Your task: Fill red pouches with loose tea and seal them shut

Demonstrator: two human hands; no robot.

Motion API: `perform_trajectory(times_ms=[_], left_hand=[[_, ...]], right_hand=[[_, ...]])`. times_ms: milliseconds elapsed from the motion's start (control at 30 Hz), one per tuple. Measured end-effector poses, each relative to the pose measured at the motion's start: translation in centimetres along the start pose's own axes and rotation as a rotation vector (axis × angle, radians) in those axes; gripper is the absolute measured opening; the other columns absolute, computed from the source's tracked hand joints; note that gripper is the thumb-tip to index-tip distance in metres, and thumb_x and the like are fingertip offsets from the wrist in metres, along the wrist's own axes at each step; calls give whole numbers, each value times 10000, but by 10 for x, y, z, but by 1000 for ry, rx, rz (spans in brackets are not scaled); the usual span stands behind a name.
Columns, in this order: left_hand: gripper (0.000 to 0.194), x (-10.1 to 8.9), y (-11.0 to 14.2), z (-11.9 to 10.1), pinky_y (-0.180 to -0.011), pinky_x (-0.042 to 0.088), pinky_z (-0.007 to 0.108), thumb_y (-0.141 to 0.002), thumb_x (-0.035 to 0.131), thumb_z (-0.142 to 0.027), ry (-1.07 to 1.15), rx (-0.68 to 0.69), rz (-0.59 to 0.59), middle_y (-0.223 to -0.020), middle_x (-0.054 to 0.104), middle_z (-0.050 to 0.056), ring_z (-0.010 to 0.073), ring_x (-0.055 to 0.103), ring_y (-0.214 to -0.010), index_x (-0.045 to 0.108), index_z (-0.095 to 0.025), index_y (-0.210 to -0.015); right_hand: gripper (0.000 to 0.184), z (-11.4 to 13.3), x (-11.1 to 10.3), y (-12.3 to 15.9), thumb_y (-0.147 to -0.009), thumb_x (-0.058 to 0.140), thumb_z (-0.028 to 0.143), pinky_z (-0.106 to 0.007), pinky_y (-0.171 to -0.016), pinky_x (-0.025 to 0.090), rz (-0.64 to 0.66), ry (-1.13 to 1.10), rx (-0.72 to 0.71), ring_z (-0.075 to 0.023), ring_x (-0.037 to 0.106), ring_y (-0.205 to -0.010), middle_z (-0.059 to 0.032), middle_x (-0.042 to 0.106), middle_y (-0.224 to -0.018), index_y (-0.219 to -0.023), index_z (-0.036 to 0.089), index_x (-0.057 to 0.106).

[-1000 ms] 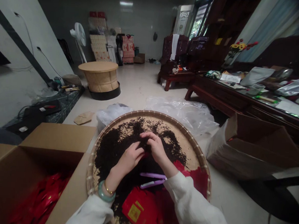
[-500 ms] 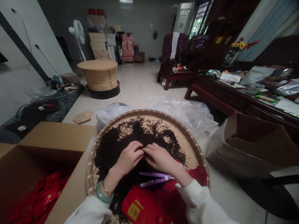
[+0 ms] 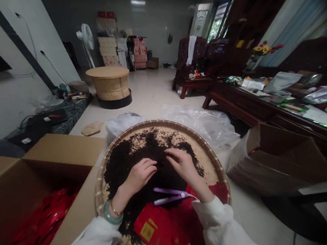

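Observation:
Dark, thin dried leaves [image 3: 122,160], like loose tea, lie spread over a round woven bamboo tray [image 3: 206,149]. My left hand [image 3: 142,174] is above the leaves with its fingers curled and closed together; whatever they hold is hidden. To its right, my right hand [image 3: 181,163] hovers over the pile, thumb and fingers stretched out and apart. Below the hands sits a purple hair straightener [image 3: 171,200], its two arms spread in a V. Red packets [image 3: 157,231], one with a gold label, lie at the tray's near side beside the straightener.
At left stands an open cardboard box [image 3: 64,149] with many red packets [image 3: 47,215] inside. Another open carton [image 3: 277,159] is on the right. Clear plastic sheeting [image 3: 196,122] lies behind the tray. A cluttered dark wooden table [image 3: 244,105] and a round wooden stand [image 3: 107,82] are farther off.
My right hand has drawn back from the far leaves, come together with the left hand, then moved apart to the right. The left hand has stayed nearly in place.

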State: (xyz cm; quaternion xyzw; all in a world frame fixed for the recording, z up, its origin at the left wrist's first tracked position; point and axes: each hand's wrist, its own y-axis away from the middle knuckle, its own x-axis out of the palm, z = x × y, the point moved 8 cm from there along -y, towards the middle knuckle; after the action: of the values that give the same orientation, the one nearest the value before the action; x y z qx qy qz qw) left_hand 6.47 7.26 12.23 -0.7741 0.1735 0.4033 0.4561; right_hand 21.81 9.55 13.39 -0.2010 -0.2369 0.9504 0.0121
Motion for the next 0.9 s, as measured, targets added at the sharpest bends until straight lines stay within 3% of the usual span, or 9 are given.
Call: perform_trajectory(times_ms=[67, 233, 333, 433, 533, 767, 900], left_hand=[[189, 1, 0, 0, -792, 546, 364, -923, 454, -171, 3, 5, 13, -961, 684, 79, 197, 600, -934, 642, -191, -921], [199, 5, -4, -3, -712, 515, 321, -928, 442, -194, -126, 47, 163, -806, 649, 58, 189, 580, -809, 624, -177, -851], [149, 13, -5, -5, -643, 485, 319, -890, 524, -241, -249, 86, 315, -762, 634, 51, 202, 560, -740, 605, -174, -783], [114, 22, -5, -6, -645, 473, 321, -855, 584, -239, -281, 114, 418, -745, 647, 43, 214, 572, -757, 603, -176, -762], [143, 22, -6, -4, -638, 467, 317, -873, 561, -229, -310, 101, 435, -704, 652, 35, 204, 576, -726, 606, -179, -746], [203, -29, -27, -12, -730, 497, 364, -914, 478, -255, -292, 91, 221, -760, 651, 49, 231, 562, -854, 597, -183, -766], [116, -44, -29, -18, -869, 502, 416, -892, 505, -194, -150, 129, 139, -880, 670, 58, 236, 552, -1006, 620, -189, -913]], right_hand=[[230, 7, 1, 1, -791, 635, 268, -447, -873, 429, 45, 103, -48, -251, 562, -959, -59, 686, -1028, -1012, 289, 699], [130, 26, 46, 17, -840, 582, 213, -333, -704, 429, 506, 461, -259, -209, 531, -772, -81, 690, -860, -907, 220, 694], [102, 21, 62, 21, -825, 608, 179, -321, -639, 395, 583, 714, -299, -222, 521, -746, -105, 669, -754, -754, 181, 682], [154, 15, 71, 21, -820, 613, 156, -311, -621, 367, 605, 791, -325, -217, 525, -727, -91, 662, -681, -679, 188, 666], [209, 13, 70, 18, -824, 614, 154, -304, -605, 341, 575, 794, -303, -196, 508, -673, -73, 656, -624, -624, 206, 645], [262, 48, 46, 2, -896, 561, 243, -304, -610, 307, 414, 704, -362, -185, 470, -692, -60, 638, -650, -646, 206, 627], [246, 57, 45, 1, -911, 543, 221, -285, -575, 314, 434, 730, -412, -159, 470, -640, -45, 633, -669, -688, 187, 644]])
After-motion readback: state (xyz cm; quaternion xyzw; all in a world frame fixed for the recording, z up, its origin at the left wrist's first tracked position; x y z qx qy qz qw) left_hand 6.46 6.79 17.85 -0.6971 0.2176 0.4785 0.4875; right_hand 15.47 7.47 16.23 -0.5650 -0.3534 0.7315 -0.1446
